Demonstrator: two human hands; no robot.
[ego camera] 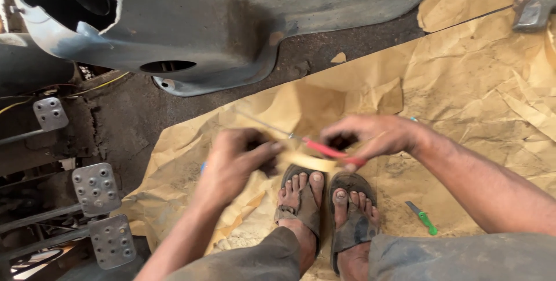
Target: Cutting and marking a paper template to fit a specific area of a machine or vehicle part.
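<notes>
Left hand [234, 162] curled, fingertips pinching near end of pale tape strip [307, 161]. Right hand [370, 136] closed around red-handled screwdriver [324, 149], shaft running toward 10 o'clock, crossing over strip. Strip at centre, above sandalled feet [324, 211]. Judged mid-step: strip held off floor, not yet stuck anywhere visible. Crumpled brown paper [475, 90] already covers floor. Green-handled knife [423, 218] lies unused at 4 o'clock. Pedals [95, 188] at 8 o'clock, grey panel [220, 20] at 12.

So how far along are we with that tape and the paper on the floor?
Brown paper already covers much of the vehicle floor. In hand: the left hand pinches a strip of masking tape, and the right hand grips a red-handled screwdriver. Bare floor near the pedals remains uncovered.
</notes>
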